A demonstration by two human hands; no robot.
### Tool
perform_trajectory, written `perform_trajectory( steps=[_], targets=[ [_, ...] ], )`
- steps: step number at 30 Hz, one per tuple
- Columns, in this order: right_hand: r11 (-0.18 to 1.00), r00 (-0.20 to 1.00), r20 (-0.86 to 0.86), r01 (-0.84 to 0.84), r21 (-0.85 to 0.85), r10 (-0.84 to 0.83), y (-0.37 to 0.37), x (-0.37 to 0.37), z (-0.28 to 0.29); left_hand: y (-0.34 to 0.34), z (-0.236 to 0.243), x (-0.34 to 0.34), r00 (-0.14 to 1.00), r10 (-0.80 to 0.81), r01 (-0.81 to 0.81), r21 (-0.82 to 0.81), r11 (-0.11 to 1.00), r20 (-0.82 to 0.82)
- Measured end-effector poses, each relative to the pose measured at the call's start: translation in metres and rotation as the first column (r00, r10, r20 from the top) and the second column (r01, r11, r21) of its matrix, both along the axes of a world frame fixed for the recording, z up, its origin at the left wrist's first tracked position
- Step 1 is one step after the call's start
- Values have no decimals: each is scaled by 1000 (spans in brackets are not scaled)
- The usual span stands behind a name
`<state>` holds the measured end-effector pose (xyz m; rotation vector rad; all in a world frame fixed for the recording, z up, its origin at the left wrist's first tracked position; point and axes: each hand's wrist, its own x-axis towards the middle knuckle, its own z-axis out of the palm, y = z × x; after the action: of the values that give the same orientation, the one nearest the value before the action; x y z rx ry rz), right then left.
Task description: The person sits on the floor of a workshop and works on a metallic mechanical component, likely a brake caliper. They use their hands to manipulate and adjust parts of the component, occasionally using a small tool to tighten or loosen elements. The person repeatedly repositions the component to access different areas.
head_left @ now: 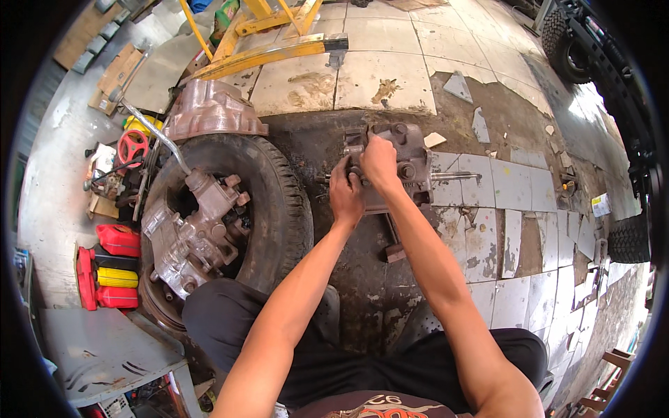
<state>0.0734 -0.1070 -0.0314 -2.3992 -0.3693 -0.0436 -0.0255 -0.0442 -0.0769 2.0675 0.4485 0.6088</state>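
Note:
A brown-grey metal housing (414, 150) with bolts on top and a shaft (456, 177) protruding right sits on the dark floor ahead of me. My left hand (345, 195) has bent fingers gripping the housing's left part. Just right of it, my right hand (381, 161) is closed on the housing's top, and whatever it holds is hidden. A bar with a block end (394, 251) lies below the housing. To the left, another metal assembly (182, 247) with a long bent lever (167, 143) rests inside a large tire (282, 209).
A large metal casting (205, 111) sits behind the tire, below a yellow frame (261, 63). Red containers (115, 298) and a grey metal stand (108, 348) are at left. A vehicle's tire (566, 49) is at far right. Broken tiles (516, 184) cover part of the floor.

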Motion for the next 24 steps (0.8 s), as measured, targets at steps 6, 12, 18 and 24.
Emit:
perform_trajectory(
  steps=[6, 12, 18, 24],
  targets=[
    [999, 999, 29, -22, -26, 23, 6, -8, 9, 6, 0, 1, 1000, -9, 9, -17, 1000, 14],
    [992, 998, -43, -54, -116, 49, 4, -12, 8, 6, -2, -2, 1000, -4, 4, 58, 998, 3],
    [994, 998, 6, -60, -95, 61, -3, -14, 4, 2, -1, -3, 1000, 5, -5, 37, 999, -21],
    [997, 999, 21, -25, -67, 26, 2, -6, 4, 2, -1, -1, 1000, 16, -15, 49, 999, -21]
  ],
)
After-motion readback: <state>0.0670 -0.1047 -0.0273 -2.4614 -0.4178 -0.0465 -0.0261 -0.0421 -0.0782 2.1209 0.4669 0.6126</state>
